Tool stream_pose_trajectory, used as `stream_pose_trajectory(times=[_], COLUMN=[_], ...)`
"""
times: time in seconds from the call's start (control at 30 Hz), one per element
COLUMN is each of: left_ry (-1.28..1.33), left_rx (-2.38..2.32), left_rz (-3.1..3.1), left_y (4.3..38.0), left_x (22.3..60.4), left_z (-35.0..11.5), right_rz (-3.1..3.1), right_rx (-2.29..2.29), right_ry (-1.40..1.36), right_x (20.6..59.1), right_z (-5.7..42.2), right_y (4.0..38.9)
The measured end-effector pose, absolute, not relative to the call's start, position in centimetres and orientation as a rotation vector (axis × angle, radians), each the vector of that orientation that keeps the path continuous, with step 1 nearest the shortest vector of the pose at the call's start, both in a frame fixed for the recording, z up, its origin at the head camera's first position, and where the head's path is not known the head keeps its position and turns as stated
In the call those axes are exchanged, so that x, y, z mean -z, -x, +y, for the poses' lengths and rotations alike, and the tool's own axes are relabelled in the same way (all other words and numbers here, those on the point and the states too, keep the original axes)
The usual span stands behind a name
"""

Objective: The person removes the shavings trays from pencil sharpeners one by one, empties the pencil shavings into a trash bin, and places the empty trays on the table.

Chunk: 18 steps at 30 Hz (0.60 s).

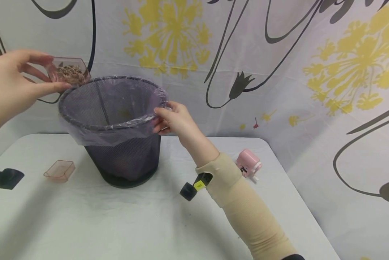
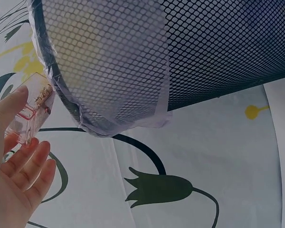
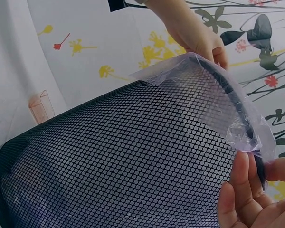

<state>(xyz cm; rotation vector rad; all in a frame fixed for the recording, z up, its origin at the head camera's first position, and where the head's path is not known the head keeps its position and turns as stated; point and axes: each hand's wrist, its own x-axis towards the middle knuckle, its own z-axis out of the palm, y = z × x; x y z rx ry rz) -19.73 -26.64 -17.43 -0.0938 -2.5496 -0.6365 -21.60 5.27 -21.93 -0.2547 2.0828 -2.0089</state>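
Observation:
My left hand (image 1: 22,77) pinches a small clear pinkish plastic box (image 1: 70,70) between thumb and fingers, at the left rim of the bin. Brown shavings lie inside the box, which also shows in the left wrist view as a clear box (image 2: 35,102) tilted beside the rim. A dark mesh waste bin (image 1: 126,159) stands on the table, lined with a thin purple bag (image 1: 116,131) folded over its rim. At the right side of that rim, my right hand (image 1: 174,119) grips bag and edge between thumb and fingers, as the right wrist view confirms.
A second clear pink tray (image 1: 60,171) lies on the white table (image 1: 116,224), left of the bin. To the right sits a pink pencil sharpener (image 1: 247,163) with a crank. A patterned cloth (image 1: 279,65) hangs close behind the table. A few dark specks dot the tabletop.

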Motion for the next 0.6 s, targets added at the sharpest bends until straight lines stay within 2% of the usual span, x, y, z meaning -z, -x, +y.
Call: stream_pose_trajectory(times=[0.6], left_ry=[0.222], left_rx=[0.527], left_rz=[-2.514], left_y=[19.82], left_x=[17.79], left_z=[-26.5], right_rz=[2.078], right_rx=[2.021], right_ry=[0.248], right_x=[22.01], right_z=[5.23], right_y=[21.63])
